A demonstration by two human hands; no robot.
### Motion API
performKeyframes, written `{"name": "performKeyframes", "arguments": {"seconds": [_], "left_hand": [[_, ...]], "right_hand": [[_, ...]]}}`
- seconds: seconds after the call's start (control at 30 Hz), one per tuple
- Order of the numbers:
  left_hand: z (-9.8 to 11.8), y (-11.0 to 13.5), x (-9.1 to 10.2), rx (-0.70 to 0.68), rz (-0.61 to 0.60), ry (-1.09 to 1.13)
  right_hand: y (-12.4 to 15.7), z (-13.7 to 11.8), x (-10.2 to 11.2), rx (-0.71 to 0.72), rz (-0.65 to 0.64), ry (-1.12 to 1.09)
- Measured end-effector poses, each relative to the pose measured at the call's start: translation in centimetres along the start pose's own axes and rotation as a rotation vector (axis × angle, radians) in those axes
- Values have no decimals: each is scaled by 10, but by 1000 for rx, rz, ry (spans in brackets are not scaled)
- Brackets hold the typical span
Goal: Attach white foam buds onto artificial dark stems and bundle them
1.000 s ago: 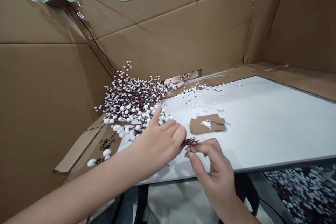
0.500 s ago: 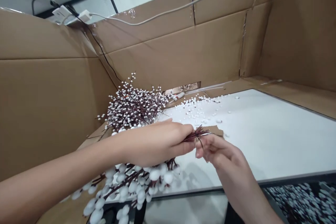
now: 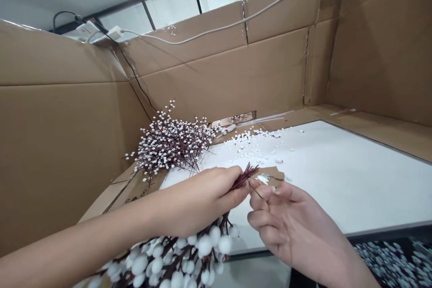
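My left hand (image 3: 199,200) is shut around the dark red stems (image 3: 245,177) of a white-berried artificial branch (image 3: 205,245), whose foam berries hang below the hand. My right hand (image 3: 286,220) sits just to the right, its fingertips beside a thin loose stem tip (image 3: 255,189). I cannot tell whether those fingers grip it. Behind my left hand lies a heap of similar berry branches (image 3: 172,144), apart from both hands.
A white tabletop (image 3: 337,180) carries scattered foam balls (image 3: 253,146) and a torn cardboard piece (image 3: 270,175) with white smears. Cardboard walls (image 3: 219,81) rise at the back and left. More berry branches (image 3: 394,263) lie beyond the front edge.
The held branch has swung from beside the heap to below my left hand, nearer me. My right hand has loosened slightly, and the view has tilted upward.
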State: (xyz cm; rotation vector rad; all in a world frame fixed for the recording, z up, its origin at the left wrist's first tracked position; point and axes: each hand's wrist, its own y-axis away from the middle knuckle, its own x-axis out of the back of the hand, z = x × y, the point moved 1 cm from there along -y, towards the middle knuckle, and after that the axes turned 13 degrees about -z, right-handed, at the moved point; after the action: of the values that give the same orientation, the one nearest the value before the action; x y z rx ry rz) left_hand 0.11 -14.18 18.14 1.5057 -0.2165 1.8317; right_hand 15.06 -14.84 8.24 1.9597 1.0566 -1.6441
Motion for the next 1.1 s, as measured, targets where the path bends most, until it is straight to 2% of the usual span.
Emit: {"name": "performKeyframes", "arguments": {"seconds": [0.1, 0.3, 0.4, 0.53, 0.67, 0.83, 1.0, 1.1], "left_hand": [[0, 3, -5, 21, 41, 42], [6, 16, -17, 76, 109, 52], [7, 21, -28, 88, 165, 35], [7, 25, -44, 32, 274, -83], [12, 30, -49, 47, 285, -189], [16, 38, -49, 99, 233, -260], [10, 40, -57, 152, 131, -230], [5, 37, -60, 181, 84, -206]], "right_hand": [[4, 3, -4, 10, 1, 132], [18, 6, -9, 3, -88, 311], [24, 8, -10, 35, -61, 421], [26, 14, -15, 110, -28, 536], [25, 17, -19, 129, -72, 445], [20, 16, -11, -68, -124, 352], [7, 26, -3, 13, 57, 187], [0, 31, -2, 52, 135, 168]]}}
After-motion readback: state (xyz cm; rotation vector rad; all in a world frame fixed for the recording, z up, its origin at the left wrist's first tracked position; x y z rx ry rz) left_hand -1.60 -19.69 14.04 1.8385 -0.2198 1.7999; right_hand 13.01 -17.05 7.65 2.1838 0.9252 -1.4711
